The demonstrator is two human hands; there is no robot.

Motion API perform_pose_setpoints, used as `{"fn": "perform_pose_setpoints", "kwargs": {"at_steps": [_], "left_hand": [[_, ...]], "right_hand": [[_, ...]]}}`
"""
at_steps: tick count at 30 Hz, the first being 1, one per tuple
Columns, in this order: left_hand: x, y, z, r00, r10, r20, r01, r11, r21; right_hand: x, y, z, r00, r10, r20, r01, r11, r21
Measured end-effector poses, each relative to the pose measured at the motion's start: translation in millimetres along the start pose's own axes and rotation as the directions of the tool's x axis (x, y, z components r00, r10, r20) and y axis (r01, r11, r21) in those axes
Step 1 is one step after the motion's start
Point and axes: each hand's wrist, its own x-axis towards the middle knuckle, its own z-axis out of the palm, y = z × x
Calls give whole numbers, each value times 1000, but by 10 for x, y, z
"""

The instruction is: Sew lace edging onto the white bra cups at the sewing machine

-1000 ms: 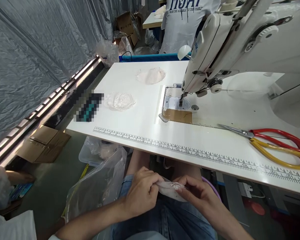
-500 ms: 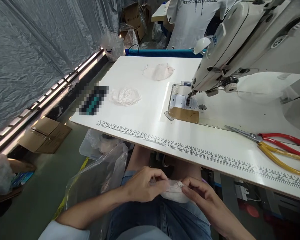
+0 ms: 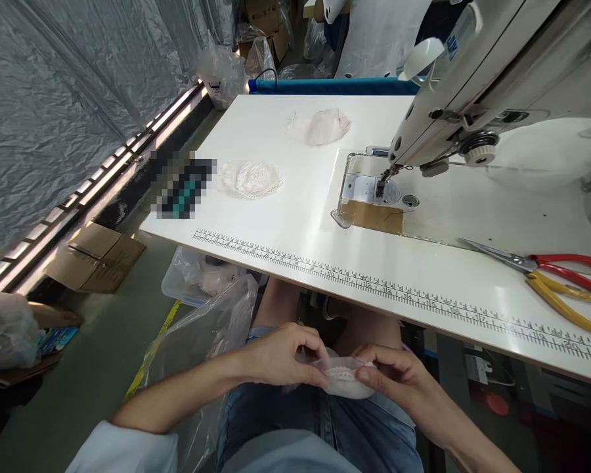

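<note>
Above your lap (image 3: 270,414), left hand (image 3: 286,356): pinches white fabric (image 3: 349,387).
Right hand (image 3: 398,373): pinches its other side, apparently to spread it.

Single head-worn camera, looking forward and steeply down. Denim shorts (image 3: 276,420), left hand (image 3: 288,355) and right hand (image 3: 398,374) close below, at bottom. White worktop (image 3: 300,217) spans middle distance, front edge slanting down rightward. Sewing machine (image 3: 477,98) looms near at right, cropped by frame. Co-worker's white shirt (image 3: 379,39) farther off, top edge.

Place: a sewing workshop
On the table (image 3: 295,220): a sewing machine (image 3: 473,98), a printed ruler (image 3: 388,291), large scissors (image 3: 530,264)
Beside it: a cardboard box (image 3: 96,259)
</note>
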Motion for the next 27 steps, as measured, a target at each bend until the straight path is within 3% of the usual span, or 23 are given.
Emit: {"fn": "perform_pose_setpoints", "kwargs": {"at_steps": [6,12,27], "left_hand": [[-41,-30,-46,1000,7,26,-6,999,-35],[-48,4,-49,992,-123,23,125,985,-115],[11,72,11,996,-46,79,48,999,-22]], "right_hand": [[-60,45,-46,996,73,-55,-69,995,67],[-60,74,-52,995,71,-69,-60,987,148],[-85,128,-58,996,14,-84,-10,998,57]]}}
